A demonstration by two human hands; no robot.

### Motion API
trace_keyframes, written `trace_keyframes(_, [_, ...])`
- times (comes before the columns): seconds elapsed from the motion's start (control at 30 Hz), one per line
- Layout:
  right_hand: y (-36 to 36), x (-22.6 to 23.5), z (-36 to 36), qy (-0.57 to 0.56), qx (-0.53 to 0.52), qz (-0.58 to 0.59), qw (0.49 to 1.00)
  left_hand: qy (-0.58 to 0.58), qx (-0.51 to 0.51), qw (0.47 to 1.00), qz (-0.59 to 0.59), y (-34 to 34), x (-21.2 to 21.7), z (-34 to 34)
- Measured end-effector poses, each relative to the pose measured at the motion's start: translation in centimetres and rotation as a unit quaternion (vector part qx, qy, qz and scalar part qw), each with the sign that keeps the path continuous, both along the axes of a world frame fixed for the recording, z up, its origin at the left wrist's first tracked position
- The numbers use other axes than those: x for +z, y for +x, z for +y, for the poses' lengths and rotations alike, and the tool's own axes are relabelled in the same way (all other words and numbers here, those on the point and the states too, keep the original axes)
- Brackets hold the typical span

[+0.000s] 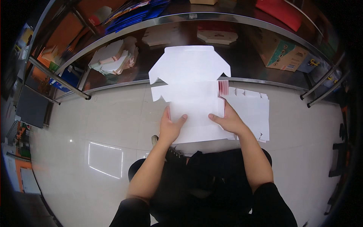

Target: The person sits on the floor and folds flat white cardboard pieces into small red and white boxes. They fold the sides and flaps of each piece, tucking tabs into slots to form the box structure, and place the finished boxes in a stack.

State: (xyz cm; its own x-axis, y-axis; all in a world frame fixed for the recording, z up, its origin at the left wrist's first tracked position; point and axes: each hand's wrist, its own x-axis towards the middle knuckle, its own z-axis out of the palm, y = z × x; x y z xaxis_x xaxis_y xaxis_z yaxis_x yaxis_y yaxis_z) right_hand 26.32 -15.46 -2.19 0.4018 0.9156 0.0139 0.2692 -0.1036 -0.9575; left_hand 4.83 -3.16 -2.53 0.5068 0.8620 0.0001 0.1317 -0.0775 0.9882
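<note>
The left hand (172,126) and right hand (228,122) are clamped on opposite side edges of a white cardboard stack (193,94), thumbs flat on top. The stack is held in front of the steel rack (211,16), its long axis running from the person toward the rack. The tapered, slant-cornered end points at the rack and overlaps its lower shelf in view; whether they touch cannot be told. The straight edge faces away from the rack. Notches cut both sides, and reddish layered edges show on the right. More white sheets (249,115) lie just beside the right hand, before the rack. Tiled floor (113,121) stretches before the rack's left part, giving the left hand room sideways. A brown carton (283,53) sits on the rack's right part.
</note>
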Motion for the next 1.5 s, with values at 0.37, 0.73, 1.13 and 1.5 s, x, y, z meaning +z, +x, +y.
trace_keyframes(0.37, [1.1,-2.4,-0.1,0.003,-0.180,-0.157,0.971,-0.322,-0.087,0.873,-0.355,-2.0,2.6,4.7])
trace_keyframes(0.73, [-1.7,0.1,-0.7,-0.034,-0.091,-0.150,0.984,-0.171,0.093,0.966,-0.172,-1.7,1.4,5.0])
trace_keyframes(1.13, [-1.5,0.7,-1.0,-0.005,-0.081,-0.171,0.982,-0.003,0.085,0.996,-0.007,-2.3,1.2,5.9])
trace_keyframes(1.5, [-6.7,1.5,-2.1,0.100,0.106,-0.343,0.928,0.091,0.233,0.961,0.122,-2.5,0.2,6.5])
